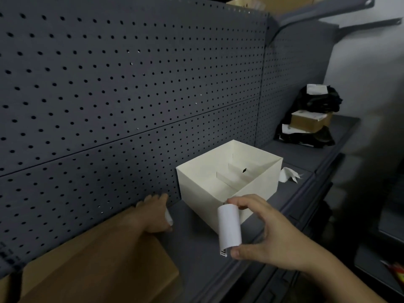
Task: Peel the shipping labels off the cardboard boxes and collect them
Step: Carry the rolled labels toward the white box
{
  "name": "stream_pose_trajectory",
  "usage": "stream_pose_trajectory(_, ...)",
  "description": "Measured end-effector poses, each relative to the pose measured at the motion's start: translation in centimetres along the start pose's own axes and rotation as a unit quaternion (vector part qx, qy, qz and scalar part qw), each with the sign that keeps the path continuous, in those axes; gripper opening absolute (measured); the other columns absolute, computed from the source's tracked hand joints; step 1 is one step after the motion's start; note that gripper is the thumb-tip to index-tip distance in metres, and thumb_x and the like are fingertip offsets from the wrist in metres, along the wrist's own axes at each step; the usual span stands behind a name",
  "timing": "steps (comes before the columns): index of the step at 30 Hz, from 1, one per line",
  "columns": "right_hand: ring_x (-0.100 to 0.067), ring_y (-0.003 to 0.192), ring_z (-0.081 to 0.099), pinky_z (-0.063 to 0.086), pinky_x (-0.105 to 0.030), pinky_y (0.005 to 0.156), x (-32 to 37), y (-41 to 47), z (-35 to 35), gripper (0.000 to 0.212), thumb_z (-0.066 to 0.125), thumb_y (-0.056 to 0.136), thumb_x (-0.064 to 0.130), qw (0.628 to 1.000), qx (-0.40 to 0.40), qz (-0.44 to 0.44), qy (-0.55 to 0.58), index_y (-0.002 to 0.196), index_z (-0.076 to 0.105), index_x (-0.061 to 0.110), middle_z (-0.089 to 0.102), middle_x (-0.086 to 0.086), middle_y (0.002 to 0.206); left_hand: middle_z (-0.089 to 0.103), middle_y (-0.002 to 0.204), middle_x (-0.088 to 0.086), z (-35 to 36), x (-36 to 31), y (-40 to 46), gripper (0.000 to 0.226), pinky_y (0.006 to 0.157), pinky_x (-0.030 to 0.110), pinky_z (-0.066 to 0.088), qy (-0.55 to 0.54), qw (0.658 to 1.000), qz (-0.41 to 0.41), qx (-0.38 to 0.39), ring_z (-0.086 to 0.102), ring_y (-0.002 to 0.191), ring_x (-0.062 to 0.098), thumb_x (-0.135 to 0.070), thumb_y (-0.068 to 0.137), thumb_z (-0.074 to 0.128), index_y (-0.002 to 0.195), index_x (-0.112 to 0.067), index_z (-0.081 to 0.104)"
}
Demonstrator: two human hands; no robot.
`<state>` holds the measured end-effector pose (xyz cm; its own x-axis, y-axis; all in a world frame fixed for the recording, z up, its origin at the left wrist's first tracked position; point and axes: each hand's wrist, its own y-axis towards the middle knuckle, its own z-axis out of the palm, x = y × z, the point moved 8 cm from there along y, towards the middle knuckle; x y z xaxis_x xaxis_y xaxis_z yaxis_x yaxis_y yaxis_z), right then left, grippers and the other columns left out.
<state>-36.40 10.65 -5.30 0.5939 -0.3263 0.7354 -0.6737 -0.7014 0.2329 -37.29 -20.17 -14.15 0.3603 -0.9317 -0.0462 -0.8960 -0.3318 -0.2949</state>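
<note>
My right hand [264,232] pinches a curled white shipping label [229,228] between thumb and fingers, just in front of an open white box [258,186] on the shelf. My left hand [153,215] rests on the far corner of a brown cardboard box [98,270] at the lower left, and a small bit of white label [168,217] shows under its fingers. Whether the left hand grips that piece is unclear.
A dark grey pegboard [109,84] backs the grey shelf [207,259]. A crumpled white scrap [288,174] lies right of the white box. Farther right sit another cardboard box [306,123] and black bags with labels [319,99].
</note>
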Motion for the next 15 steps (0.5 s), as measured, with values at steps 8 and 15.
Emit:
stream_pose_trajectory(8, -0.002, 0.132, 0.042, 0.036, -0.035, 0.115, -1.1, 1.5, 1.1, 0.085, 0.090, 0.057, 0.051, 1.000, 0.016, 0.010, 0.017, 0.132, 0.049, 0.051, 0.045, 0.030, 0.132, 0.045, 0.136, 0.004, -0.2, -0.3, 1.0, 0.078, 0.110, 0.044, 0.030, -0.004, 1.000, 0.016, -0.024, 0.037, 0.131, 0.027, -0.048, 0.069, 0.070, 0.133, -0.023, 0.033)
stream_pose_trajectory(15, 0.000, 0.133, 0.041, 0.032, -0.022, 0.105, -1.3, 2.9, 0.7, 0.085, 0.089, 0.057, 0.054, 0.999, 0.039, 0.004, 0.016, 0.132, 0.047, 0.053, 0.044, 0.031, 0.136, 0.040, 0.144, 0.004, -0.1, -0.2, 0.9, 0.099, 0.114, 0.047, 0.026, -0.001, 0.999, 0.008, -0.031, 0.033, 0.136, 0.028, -0.051, 0.068, 0.070, 0.149, -0.023, 0.020)
